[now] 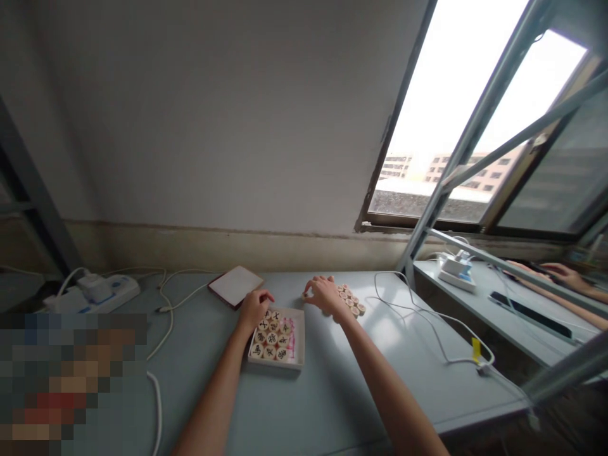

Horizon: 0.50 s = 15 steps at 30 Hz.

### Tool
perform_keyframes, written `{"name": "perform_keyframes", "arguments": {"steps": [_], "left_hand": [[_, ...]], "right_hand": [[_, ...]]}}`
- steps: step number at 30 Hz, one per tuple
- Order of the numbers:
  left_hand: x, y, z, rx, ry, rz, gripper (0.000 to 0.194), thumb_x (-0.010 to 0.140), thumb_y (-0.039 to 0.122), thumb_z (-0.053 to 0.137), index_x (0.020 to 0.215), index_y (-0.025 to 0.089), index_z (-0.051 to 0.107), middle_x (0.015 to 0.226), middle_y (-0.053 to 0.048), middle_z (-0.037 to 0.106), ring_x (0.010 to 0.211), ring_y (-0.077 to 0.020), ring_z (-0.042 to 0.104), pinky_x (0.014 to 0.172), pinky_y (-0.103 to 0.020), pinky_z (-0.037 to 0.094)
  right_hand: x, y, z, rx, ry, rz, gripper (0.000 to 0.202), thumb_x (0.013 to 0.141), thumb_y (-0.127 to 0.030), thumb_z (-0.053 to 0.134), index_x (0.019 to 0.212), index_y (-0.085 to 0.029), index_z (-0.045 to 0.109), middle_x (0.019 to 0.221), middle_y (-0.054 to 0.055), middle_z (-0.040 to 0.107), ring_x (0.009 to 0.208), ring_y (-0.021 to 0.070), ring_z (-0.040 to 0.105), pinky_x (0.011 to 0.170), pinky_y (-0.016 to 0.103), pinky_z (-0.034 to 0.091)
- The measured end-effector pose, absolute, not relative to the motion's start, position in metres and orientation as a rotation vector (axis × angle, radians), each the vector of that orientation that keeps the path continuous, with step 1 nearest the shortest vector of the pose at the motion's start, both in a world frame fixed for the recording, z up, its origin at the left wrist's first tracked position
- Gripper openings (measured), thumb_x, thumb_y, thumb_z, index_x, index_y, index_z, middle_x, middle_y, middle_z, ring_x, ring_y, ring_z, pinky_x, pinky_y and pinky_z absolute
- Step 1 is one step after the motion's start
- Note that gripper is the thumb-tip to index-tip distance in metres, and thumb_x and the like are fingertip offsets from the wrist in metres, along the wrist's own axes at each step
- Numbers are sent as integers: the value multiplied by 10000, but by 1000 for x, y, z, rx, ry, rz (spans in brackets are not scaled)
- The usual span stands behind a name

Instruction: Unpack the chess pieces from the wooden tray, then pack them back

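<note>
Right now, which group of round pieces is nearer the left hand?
The group inside the white box, beside the left hand; the other group lies outside the box, on the table by the right hand.

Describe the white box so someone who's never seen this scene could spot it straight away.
On the grey-blue table by the wall, find the person's left hand. Next to that hand, just right of the left forearm, sits a shallow white box. Unlike the flat, red-edged panel beyond the hand, it is open on top, showing rows of character-marked round discs and pink marks.
</note>
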<state>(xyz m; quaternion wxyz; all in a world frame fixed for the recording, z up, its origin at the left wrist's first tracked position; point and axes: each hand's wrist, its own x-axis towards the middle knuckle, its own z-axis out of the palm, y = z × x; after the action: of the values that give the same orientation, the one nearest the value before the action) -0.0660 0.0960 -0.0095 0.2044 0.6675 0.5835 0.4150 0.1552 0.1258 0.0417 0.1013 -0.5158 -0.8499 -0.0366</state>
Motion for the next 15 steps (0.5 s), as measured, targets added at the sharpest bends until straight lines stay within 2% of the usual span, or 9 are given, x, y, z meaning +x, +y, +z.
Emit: {"name": "perform_keyframes", "arguments": {"steps": [3, 6, 10, 15], "left_hand": [[-65, 95, -8, 1853, 1636, 1153, 235, 619, 124, 409, 658, 143, 639, 583, -17, 578, 577, -128, 505, 566, -224, 336], [-65, 94, -6, 1836, 1653, 1143, 235, 631, 137, 410, 657, 143, 643, 573, -15, 575, 570, -130, 503, 562, -228, 337], [-64, 94, -5, 1821, 1657, 1134, 233, 631, 141, 412, 653, 147, 644, 578, -10, 578, 568, -128, 498, 559, -228, 337], [-64, 94, -6, 1822, 1661, 1138, 228, 630, 128, 412, 656, 148, 638, 575, -6, 572, 561, -121, 490, 559, -223, 341]], "right_hand": [[162, 132, 39, -1616, -2428, -123, 249, 730, -322, 589, 936, -183, 572, 914, 73, 586, 903, 210, 480, 757, 315, 254], [162, 128, 48, -1535, -2443, 10, 270, 748, -306, 566, 989, -196, 509, 963, 61, 581, 914, 200, 490, 737, 297, 280], [144, 107, 64, -1220, -2689, 190, 207, 739, -318, 589, 925, -240, 543, 923, 16, 581, 863, 169, 516, 737, 284, 301], [120, 78, 57, -976, -2888, 209, 263, 697, -384, 633, 925, -256, 607, 878, 20, 579, 850, 176, 519, 740, 277, 324]]}}
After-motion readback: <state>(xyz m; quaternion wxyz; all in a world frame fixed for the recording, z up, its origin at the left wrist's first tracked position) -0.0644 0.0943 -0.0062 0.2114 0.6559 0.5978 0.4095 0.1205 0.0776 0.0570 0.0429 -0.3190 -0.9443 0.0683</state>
